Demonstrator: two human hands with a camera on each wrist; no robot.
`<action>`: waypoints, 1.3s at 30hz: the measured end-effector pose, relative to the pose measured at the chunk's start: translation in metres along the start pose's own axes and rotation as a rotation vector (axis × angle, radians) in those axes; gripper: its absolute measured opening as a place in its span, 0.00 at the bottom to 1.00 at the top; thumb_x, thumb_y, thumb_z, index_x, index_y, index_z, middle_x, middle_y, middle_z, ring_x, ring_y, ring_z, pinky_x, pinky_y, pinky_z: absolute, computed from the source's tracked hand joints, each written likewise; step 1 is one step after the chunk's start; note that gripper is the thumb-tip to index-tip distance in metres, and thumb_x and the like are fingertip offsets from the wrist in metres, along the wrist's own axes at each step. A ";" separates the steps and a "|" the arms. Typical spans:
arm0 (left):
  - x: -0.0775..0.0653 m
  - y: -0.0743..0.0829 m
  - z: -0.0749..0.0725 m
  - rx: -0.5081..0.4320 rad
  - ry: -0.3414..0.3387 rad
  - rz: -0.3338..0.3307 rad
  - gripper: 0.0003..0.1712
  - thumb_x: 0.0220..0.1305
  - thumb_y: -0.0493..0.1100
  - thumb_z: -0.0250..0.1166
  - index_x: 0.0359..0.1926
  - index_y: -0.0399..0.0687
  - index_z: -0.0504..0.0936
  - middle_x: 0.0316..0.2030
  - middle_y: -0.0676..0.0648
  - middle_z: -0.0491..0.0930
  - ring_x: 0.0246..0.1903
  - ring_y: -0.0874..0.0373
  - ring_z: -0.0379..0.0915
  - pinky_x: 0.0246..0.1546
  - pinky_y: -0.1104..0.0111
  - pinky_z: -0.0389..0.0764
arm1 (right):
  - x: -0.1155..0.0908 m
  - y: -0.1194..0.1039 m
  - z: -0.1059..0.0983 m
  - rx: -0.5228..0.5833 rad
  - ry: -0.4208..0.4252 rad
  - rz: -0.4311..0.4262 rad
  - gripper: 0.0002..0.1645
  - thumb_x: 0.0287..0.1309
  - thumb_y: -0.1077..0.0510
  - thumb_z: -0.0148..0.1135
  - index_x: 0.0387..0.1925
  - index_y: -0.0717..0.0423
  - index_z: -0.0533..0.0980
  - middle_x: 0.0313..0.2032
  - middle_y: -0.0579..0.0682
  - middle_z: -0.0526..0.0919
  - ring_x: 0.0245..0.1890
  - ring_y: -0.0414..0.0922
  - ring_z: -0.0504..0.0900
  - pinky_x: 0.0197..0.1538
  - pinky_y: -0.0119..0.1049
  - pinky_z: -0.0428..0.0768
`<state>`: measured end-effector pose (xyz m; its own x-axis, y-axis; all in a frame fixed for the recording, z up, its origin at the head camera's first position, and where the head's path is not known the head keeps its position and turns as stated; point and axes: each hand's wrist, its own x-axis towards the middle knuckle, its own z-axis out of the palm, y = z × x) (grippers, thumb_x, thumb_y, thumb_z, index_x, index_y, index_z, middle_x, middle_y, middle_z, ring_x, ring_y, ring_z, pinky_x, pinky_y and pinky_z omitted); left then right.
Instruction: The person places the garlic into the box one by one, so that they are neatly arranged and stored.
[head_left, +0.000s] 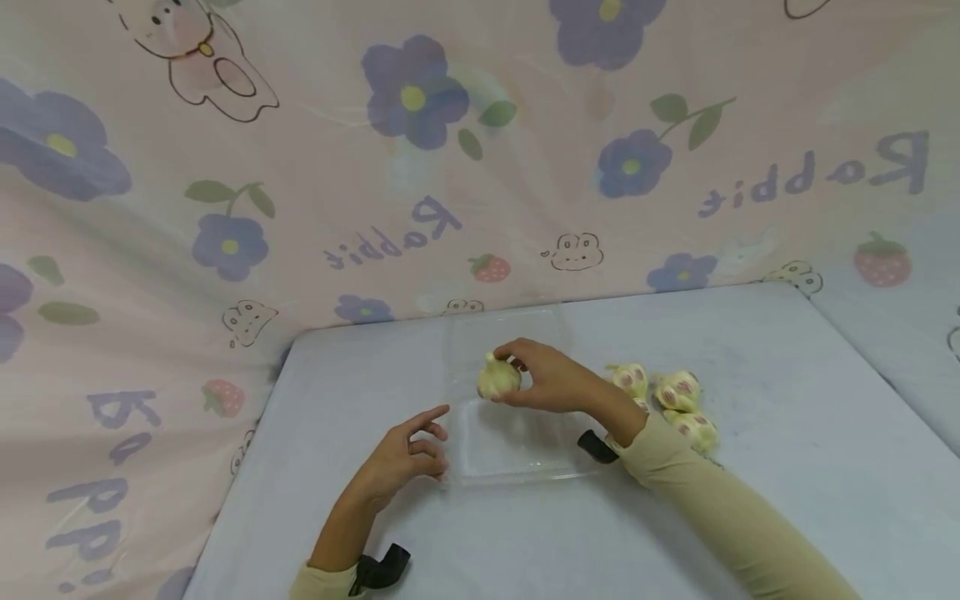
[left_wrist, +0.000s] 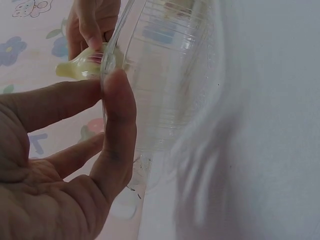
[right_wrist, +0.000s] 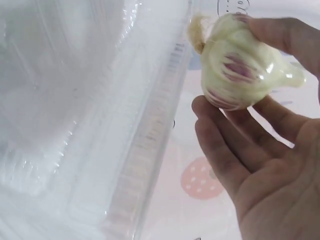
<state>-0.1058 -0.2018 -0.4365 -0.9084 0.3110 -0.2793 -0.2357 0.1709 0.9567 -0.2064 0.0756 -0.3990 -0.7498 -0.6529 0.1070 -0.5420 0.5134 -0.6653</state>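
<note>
A garlic bulb (head_left: 498,378) is pinched between the thumb and fingers of my right hand (head_left: 551,379), above the clear plastic box (head_left: 517,478). In the right wrist view the bulb (right_wrist: 237,65) shows purple streaks, a root tuft and a pale stem. My left hand (head_left: 405,458) is at the box's left side. The left wrist view has its thumb and a finger pinching the box's thin rim (left_wrist: 111,60). The box's open lid (head_left: 510,325) lies toward the back wall.
Several more garlic bulbs (head_left: 678,390) lie in a group right of the box, partly behind my right forearm. A white cloth (head_left: 772,400) covers the table. Printed fabric (head_left: 510,183) hangs behind and at the sides.
</note>
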 end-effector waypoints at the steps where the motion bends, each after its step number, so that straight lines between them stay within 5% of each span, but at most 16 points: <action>1: 0.000 -0.001 0.000 -0.001 -0.001 0.000 0.48 0.54 0.24 0.66 0.75 0.44 0.60 0.52 0.39 0.67 0.36 0.57 0.77 0.38 0.65 0.86 | 0.001 -0.001 0.001 -0.012 -0.006 -0.008 0.37 0.54 0.46 0.74 0.62 0.54 0.72 0.58 0.49 0.78 0.55 0.47 0.80 0.58 0.47 0.82; 12: 0.000 -0.001 -0.002 -0.006 -0.023 0.006 0.49 0.54 0.25 0.66 0.76 0.45 0.58 0.51 0.40 0.67 0.35 0.56 0.78 0.39 0.63 0.86 | 0.013 -0.002 0.017 -0.080 -0.022 -0.051 0.35 0.52 0.43 0.74 0.59 0.50 0.74 0.54 0.48 0.76 0.52 0.45 0.83 0.53 0.40 0.84; 39: 0.003 -0.006 -0.003 -0.045 -0.054 0.010 0.50 0.54 0.23 0.68 0.76 0.43 0.57 0.39 0.47 0.66 0.30 0.63 0.76 0.35 0.67 0.87 | 0.023 -0.011 0.051 -0.270 -0.047 0.038 0.33 0.46 0.41 0.78 0.51 0.53 0.83 0.43 0.48 0.89 0.42 0.42 0.85 0.45 0.38 0.83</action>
<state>-0.1082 -0.2043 -0.4431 -0.8912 0.3627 -0.2724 -0.2430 0.1252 0.9619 -0.1987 0.0262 -0.4274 -0.7566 -0.6522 0.0469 -0.5998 0.6637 -0.4469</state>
